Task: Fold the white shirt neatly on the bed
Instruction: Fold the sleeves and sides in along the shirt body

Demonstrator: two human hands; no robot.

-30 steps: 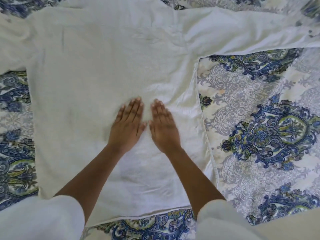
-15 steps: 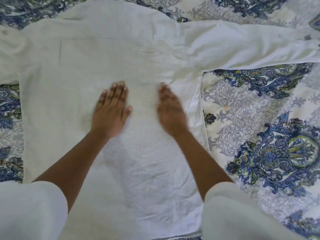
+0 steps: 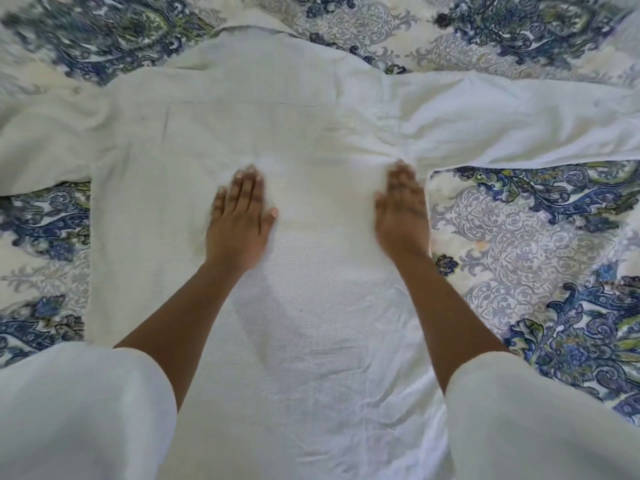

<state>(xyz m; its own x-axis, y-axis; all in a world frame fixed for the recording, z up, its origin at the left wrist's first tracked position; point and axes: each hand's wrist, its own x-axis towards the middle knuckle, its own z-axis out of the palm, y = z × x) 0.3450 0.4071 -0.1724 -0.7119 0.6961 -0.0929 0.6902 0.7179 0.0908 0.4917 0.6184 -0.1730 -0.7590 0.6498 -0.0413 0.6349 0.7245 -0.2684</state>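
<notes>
Head: hands (image 3: 239,221) (image 3: 403,211) flat inside shirt (image 3: 311,133) edges

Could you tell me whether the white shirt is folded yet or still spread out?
Spread out: the white shirt lies flat, sleeves out sideways, both hands pressing it.

A single head-worn camera looks steeply down and forward from close above the bed (image 3: 519,237), with both forearms entering from the bottom edge.

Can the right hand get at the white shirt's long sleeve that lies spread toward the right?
Probably yes. The right hand lies flat on the white shirt, close to that sleeve, with nothing between.
</notes>
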